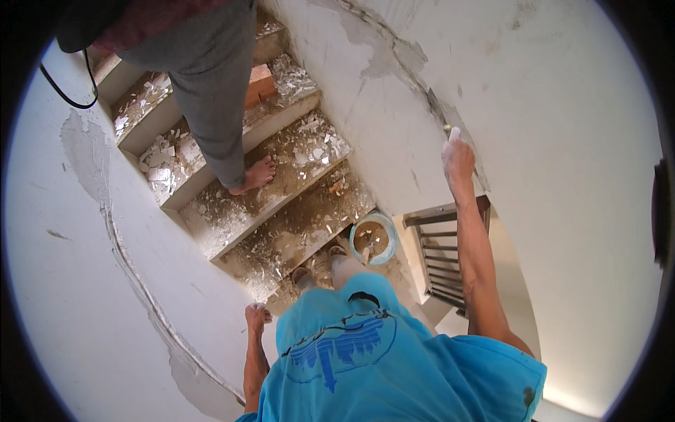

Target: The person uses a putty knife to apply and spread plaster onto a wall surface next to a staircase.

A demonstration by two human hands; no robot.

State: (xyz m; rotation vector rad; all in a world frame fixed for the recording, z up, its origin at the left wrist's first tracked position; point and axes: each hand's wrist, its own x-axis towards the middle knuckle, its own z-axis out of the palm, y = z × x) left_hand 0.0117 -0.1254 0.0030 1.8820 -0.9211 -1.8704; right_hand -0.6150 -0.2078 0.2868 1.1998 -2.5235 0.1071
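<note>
My right hand is raised at the right wall, closed round a small tool with a yellow bit showing, mostly hidden by the fingers; it touches or nearly touches a cracked groove with grey patching around it. My left hand is low beside the left wall, fingers curled; what it holds, if anything, I cannot make out. A long plastered groove runs down that wall.
Debris-strewn steps rise ahead; a barefoot person in grey trousers stands on them. Red bricks lie behind their leg. A pale blue ring, bucket or coil, is near my feet. A railing is right, a black cable upper left.
</note>
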